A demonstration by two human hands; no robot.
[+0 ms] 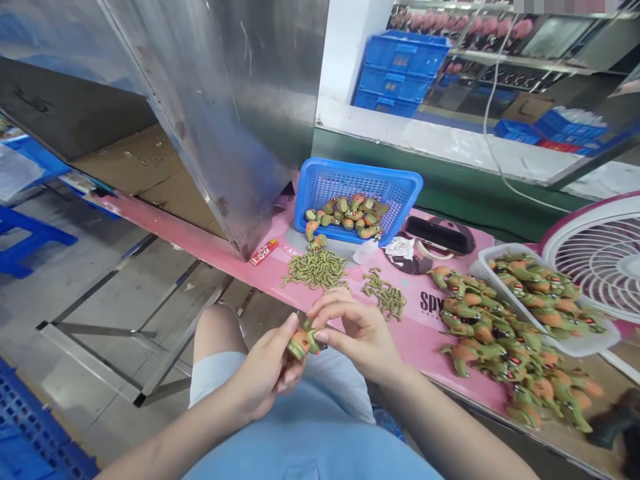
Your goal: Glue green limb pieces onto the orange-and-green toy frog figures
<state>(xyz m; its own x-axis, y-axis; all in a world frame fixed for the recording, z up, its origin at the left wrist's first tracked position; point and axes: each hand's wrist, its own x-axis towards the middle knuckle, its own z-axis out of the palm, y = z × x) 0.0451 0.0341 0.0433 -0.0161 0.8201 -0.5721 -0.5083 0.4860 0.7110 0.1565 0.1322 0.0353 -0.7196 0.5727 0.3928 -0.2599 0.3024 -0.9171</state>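
My left hand [270, 363] is closed around a small green-and-orange toy figure [299, 345], held above my lap. The fingers of my right hand [363, 333] pinch at the figure's right side, where a curved green part [313, 341] shows between thumb and fingertips. Whether that part is separate or joined to the figure, I cannot tell. Just beyond my hands, a pile of small curved green pieces [317, 268] lies on the pink table cover, with a smaller heap of similar pieces [384, 293] to its right.
A blue basket [363, 167] with several figure bodies stands behind the piles. On the right, many green-and-orange figures [480, 327] lie beside a white basket [483, 270] of more figures and a fan [600, 253]. A metal cabinet [240, 100] rises at left; a red-and-white packet [264, 252] lies near it.
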